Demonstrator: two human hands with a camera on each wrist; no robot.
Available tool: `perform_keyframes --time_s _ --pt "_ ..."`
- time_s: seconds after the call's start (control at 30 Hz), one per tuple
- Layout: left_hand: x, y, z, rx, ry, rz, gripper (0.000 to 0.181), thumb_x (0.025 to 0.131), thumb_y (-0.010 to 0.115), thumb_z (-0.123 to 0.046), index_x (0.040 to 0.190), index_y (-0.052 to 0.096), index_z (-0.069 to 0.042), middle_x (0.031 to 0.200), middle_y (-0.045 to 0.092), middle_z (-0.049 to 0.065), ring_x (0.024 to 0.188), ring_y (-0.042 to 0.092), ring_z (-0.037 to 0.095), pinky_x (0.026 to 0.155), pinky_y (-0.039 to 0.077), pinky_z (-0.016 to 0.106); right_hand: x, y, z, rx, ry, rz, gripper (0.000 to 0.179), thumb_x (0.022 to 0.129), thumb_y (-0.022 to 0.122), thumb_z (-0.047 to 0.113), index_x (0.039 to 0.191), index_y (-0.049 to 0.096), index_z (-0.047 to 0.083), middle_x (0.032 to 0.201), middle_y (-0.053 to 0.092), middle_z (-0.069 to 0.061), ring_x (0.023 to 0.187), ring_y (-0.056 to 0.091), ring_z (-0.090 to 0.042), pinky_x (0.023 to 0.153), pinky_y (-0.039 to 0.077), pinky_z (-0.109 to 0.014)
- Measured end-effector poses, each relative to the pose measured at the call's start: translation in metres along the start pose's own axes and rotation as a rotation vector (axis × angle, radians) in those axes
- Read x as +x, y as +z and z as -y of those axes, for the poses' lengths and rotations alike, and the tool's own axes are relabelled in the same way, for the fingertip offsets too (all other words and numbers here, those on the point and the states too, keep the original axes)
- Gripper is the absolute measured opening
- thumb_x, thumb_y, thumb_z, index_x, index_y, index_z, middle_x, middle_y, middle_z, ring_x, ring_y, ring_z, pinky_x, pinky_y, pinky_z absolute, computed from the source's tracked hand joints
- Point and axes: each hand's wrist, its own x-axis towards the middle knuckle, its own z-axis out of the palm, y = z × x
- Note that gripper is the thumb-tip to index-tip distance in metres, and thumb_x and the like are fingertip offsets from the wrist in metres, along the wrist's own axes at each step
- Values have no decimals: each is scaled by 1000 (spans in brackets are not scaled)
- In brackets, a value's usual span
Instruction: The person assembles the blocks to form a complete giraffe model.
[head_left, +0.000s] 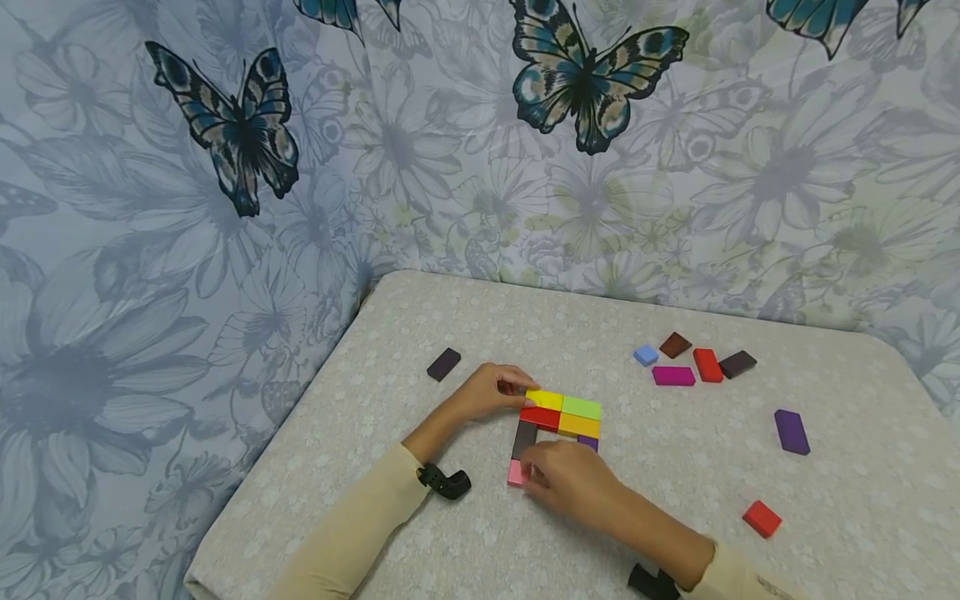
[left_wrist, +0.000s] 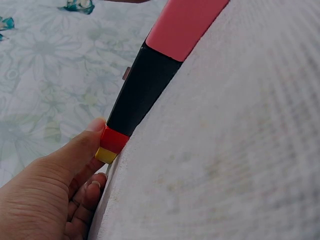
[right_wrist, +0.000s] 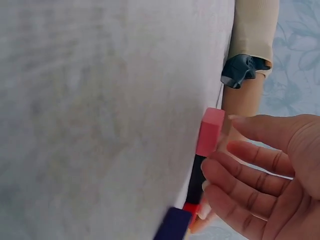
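Several coloured blocks lie flat in a cluster with a gap in its middle. A yellow block (head_left: 544,399) and a lime green block (head_left: 581,407) form its far edge. Nearer are a red block (head_left: 540,417), an orange-yellow block (head_left: 579,426), a black block (head_left: 524,440), a purple block (head_left: 588,442) and a pink block (right_wrist: 210,131). My left hand (head_left: 491,392) pinches the yellow block's left end, its thumb also against the red block. Loosely bent, the right hand (head_left: 573,483) hovers by the pink block, which sits beside its fingertips (right_wrist: 212,167). It partly hides the cluster's near side.
A dark block (head_left: 444,364) lies to the far left. At the back right are blue (head_left: 646,356), brown (head_left: 676,345), magenta (head_left: 673,376), red (head_left: 707,365) and dark (head_left: 738,363) blocks. Nearer right lie a purple block (head_left: 792,432) and a red one (head_left: 762,518).
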Motion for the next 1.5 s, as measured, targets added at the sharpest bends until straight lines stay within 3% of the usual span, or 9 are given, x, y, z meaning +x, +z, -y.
perform_keyframes --time_s 0.13,0.27,0.5,0.63,1.03,1.3,1.5 --pt "-4 -4 -20 -23 22 5 30 86 80 -3 115 74 5 107 73 18 78 55 19 69 47 25 -10 -11 -1 -52 41 -48 16 86 83 21 97 75 13 75 63 10 66 50 -2 59 46 -21" --pt "-5 -4 -27 -19 32 2 29 87 79 -1 114 74 6 108 73 18 78 56 17 68 48 25 -25 -26 -7 -83 96 -91 17 86 83 23 97 75 13 72 57 12 61 46 -1 56 43 -21" --pt "1 1 0 8 11 5 30 87 80 -5 116 75 2 111 73 16 80 57 21 69 47 24 -51 -54 -18 -117 273 -69 17 88 81 29 99 76 18 81 67 15 68 58 -4 61 48 -22" --pt "1 1 6 4 13 -3 30 86 82 -9 116 77 -4 110 74 9 80 57 17 69 48 24 -68 -68 -26 -130 342 -83 20 89 80 30 105 77 18 85 70 12 72 61 -8 62 49 -25" --pt "1 1 8 35 14 -8 29 86 83 -16 114 79 -13 105 74 -4 79 58 11 69 50 24 -121 -92 -61 -142 439 -182 24 91 77 29 108 77 12 83 68 12 73 60 -11 59 47 -27" --pt "1 1 5 56 -13 -10 29 86 83 -18 115 80 -15 107 74 -2 83 59 12 72 49 24 -150 -101 -80 -104 554 -156 29 93 75 30 113 76 8 86 70 6 74 60 -13 57 47 -30" --pt "0 2 5 52 -6 -9 31 86 83 -15 116 78 -9 109 74 6 84 58 17 72 48 24 -168 -104 -95 -85 612 -174 30 91 77 27 112 75 6 89 73 1 76 64 -19 58 50 -35"
